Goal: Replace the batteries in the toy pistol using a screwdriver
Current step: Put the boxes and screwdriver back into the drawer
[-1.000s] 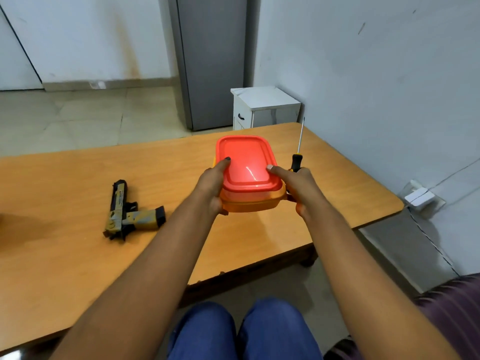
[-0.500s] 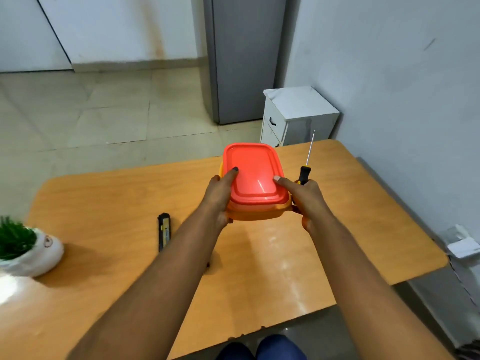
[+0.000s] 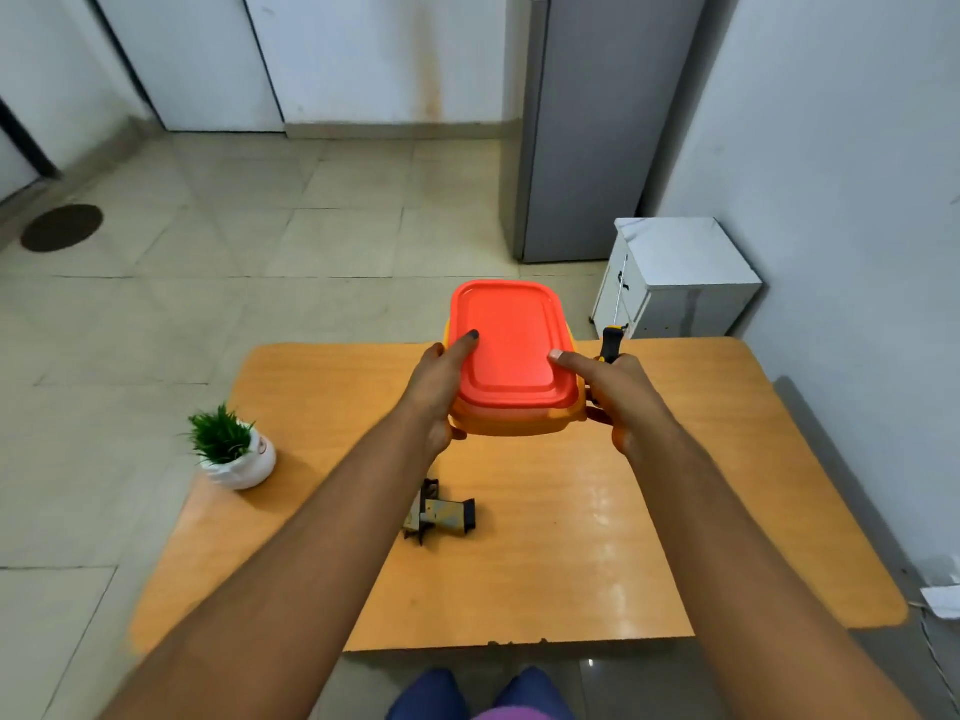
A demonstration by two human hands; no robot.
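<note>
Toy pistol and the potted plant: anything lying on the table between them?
Only bare tabletop between the toy pistol and potted plant in the head view; the left forearm crosses above.

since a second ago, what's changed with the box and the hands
The box has come up: it was low over the table, now both hands hold it higher, out by the far edge. The grip is unchanged: left hand and right hand clasp its sides, the right also holding the screwdriver. The lid is still on; the pistol lies untouched.
</note>
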